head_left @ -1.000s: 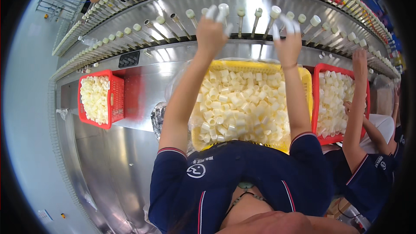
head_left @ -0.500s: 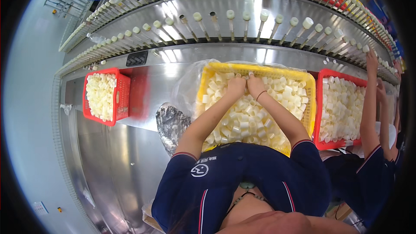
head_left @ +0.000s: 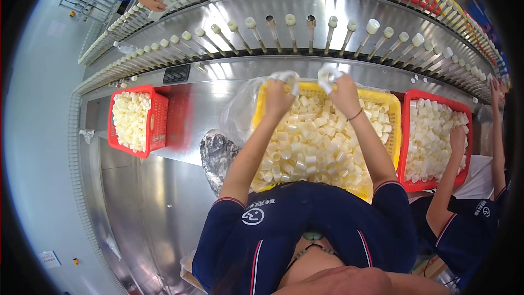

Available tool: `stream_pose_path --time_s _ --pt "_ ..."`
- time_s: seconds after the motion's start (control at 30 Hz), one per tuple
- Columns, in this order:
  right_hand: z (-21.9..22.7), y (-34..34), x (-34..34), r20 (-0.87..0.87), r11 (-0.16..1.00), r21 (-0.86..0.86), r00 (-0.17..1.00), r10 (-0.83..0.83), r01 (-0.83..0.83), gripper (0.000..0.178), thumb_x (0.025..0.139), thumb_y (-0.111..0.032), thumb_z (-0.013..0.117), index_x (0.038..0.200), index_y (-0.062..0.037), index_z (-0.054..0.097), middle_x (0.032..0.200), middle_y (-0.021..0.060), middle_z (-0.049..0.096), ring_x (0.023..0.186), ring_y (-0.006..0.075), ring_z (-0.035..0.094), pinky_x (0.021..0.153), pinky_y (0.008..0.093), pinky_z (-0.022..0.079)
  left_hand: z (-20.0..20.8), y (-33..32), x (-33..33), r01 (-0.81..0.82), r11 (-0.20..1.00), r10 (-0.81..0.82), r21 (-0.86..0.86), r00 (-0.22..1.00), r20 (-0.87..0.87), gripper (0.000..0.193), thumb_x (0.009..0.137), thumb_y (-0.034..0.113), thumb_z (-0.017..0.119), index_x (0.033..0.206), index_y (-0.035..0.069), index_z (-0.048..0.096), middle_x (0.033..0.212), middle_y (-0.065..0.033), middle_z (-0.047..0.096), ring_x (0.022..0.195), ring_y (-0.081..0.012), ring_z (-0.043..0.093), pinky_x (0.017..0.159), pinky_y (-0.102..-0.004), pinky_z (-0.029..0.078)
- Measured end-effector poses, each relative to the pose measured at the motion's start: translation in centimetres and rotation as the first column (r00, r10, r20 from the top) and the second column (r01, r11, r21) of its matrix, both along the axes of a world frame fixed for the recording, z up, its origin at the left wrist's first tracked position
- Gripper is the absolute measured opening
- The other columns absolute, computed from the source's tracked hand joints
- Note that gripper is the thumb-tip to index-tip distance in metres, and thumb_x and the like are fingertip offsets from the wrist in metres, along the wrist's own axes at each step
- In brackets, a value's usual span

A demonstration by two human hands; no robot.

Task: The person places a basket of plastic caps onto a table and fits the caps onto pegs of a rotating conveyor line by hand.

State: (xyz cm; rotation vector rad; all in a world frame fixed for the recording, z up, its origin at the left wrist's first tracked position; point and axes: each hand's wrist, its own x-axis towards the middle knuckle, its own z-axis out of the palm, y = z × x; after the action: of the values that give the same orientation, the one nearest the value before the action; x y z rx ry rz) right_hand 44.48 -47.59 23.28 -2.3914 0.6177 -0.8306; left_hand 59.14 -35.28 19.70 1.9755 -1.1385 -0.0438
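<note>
Running beneath yellow basket (head_left: 376,96): steel bench (head_left: 204,109). Beyond basket: long row of rods (head_left: 292,35). Right of basket: larger red basket (head_left: 404,147); left, well apart: smaller red basket (head_left: 158,120). At basket's far rim: left hand (head_left: 279,96) and right hand (head_left: 344,95), fingers curled; cannot tell whether either grips anything. Inside basket: heaped pale caps (head_left: 305,139).

Bright light, white glare on steel bench (head_left: 210,101), fisheye-curved edges, black corners, left hand (head_left: 279,95) and right hand (head_left: 341,93) blurred
</note>
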Motion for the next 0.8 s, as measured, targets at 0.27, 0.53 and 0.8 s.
stream_pose_path --time_s 0.27,0.53,0.8 --pt "6.6 -3.7 2.7 0.32 0.972 0.073 0.918 -0.234 0.223 0.036 0.071 -0.018 0.069 0.103 -0.007 0.056 0.092 0.011 0.063 0.081 0.0231 0.061 0.07 0.0301 0.048 9.0 -6.3 9.2 -0.029 0.67 0.091 -0.742 0.995 0.043 0.018 0.069 0.002 0.066 0.086 0.005 0.061 0.094 -0.0096 0.06 0.087 -0.0259 0.058 0.067 -0.0266 0.049" --pt "4.6 -6.4 -0.5 0.292 0.954 -0.066 0.92 -0.263 0.294 0.032 0.072 -0.014 0.066 0.103 -0.0104 0.061 0.099 0.0108 0.058 0.088 0.0235 0.054 0.072 0.0313 0.045 9.7 -9.4 5.8 0.152 0.934 0.018 -0.325 0.885 0.465 0.014 0.075 0.015 0.059 0.087 0.01 0.062 0.088 -0.0136 0.061 0.078 -0.0311 0.058 0.068 -0.0393 0.047" --pt "6.2 -12.2 3.6 -0.136 0.787 -0.574 0.921 -0.365 0.227 0.04 0.067 -0.004 0.057 0.106 -0.0119 0.059 0.084 0.0088 0.056 0.086 0.0271 0.05 0.076 0.0371 0.042 8.3 -10.8 3.2 0.144 0.975 -0.092 -0.166 0.953 0.29 0.024 0.071 0.017 0.062 0.094 0.01 0.06 0.088 -0.0129 0.061 0.078 -0.0314 0.058 0.067 -0.0381 0.047"
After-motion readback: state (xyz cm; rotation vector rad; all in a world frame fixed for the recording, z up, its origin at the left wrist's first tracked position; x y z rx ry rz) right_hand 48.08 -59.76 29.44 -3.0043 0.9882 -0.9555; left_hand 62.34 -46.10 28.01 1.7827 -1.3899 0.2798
